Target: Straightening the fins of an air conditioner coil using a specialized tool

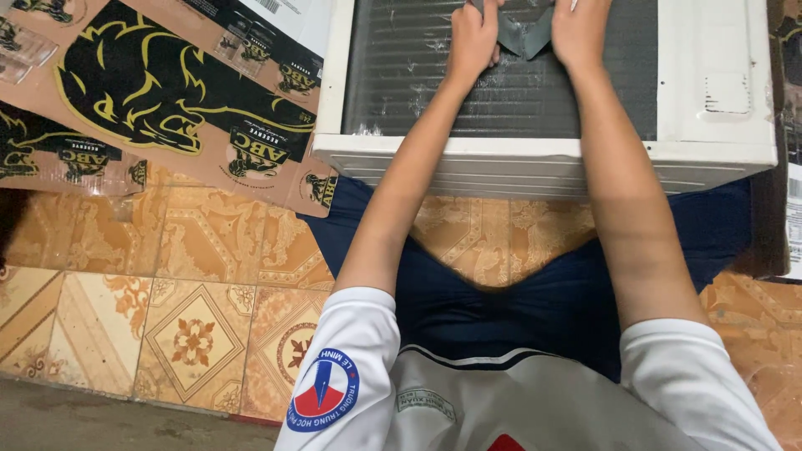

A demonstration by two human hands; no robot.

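Observation:
A white air-conditioner unit (535,163) lies on the floor before me, its grey finned grille (401,75) facing up. Both my arms reach out over it. My left hand (473,38) and my right hand (578,32) each grip a side of a dark grey strip of tape or thin sheet (525,35) held over the grille near the top edge of the view. The upper part of that piece and my fingertips are cut off by the frame.
Flattened brown cardboard (167,92) with black and yellow print lies at the left of the unit. The floor is patterned orange tile (192,334). My dark blue shorts (501,309) and white shirt fill the lower middle. More packaging shows at the right edge (792,209).

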